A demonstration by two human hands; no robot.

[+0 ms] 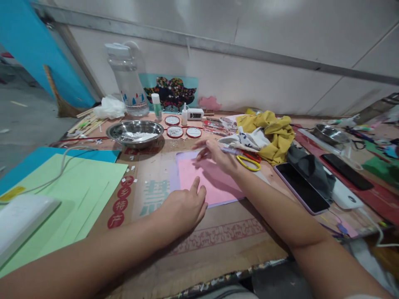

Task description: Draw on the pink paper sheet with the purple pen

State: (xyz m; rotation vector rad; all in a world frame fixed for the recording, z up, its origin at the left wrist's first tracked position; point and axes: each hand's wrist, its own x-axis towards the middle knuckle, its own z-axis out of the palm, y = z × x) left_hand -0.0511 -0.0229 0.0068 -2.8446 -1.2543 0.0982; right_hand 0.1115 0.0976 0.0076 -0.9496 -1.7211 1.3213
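A pink sheet of paper (209, 182) lies on a purple sheet, on brown cardboard (218, 245) that covers the table. My left hand (183, 207) rests at the pink sheet's near left corner. Its fingers are curled and its forefinger tip touches the paper, with nothing in the hand. My right hand (216, 157) hovers over the sheet's far edge, smeared by motion, fingers pointing left. A thin pale stick shows beside the right hand; I cannot tell if the hand holds it. Yellow-handled scissors (249, 162) lie just right of that hand.
A steel bowl (135, 132) with white bits, three round red-rimmed lids (175, 131), a glue bottle and a big water bottle (128, 81) stand at the back. Green paper (77, 187) lies left. Yellow cloth (274, 133), a phone (301, 187) and a second phone (346, 171) lie right.
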